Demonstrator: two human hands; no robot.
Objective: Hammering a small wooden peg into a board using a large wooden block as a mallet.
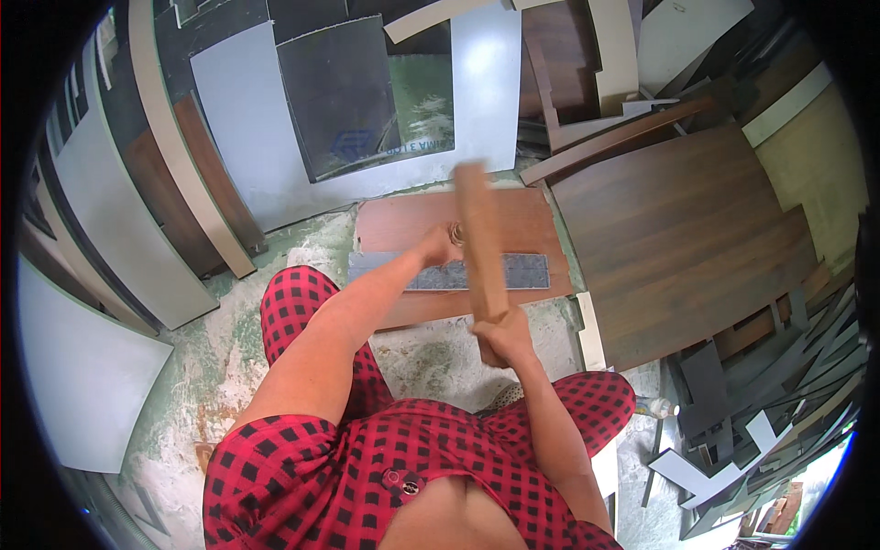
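My right hand grips the lower end of a thick wooden bar, raised in front of me and slightly blurred. My left hand is closed over a grey speckled strip, around something small whose round, brownish top shows at the fingers; its kind I cannot make out. The strip lies crosswise on a reddish-brown wooden board on the floor. The bar covers part of the strip and the board from view.
A large dark brown panel lies at the right, with piled offcuts nearer me. White panels stand at the back, beside a black sheet. Long boards lean at the left. A bottle lies by my right knee.
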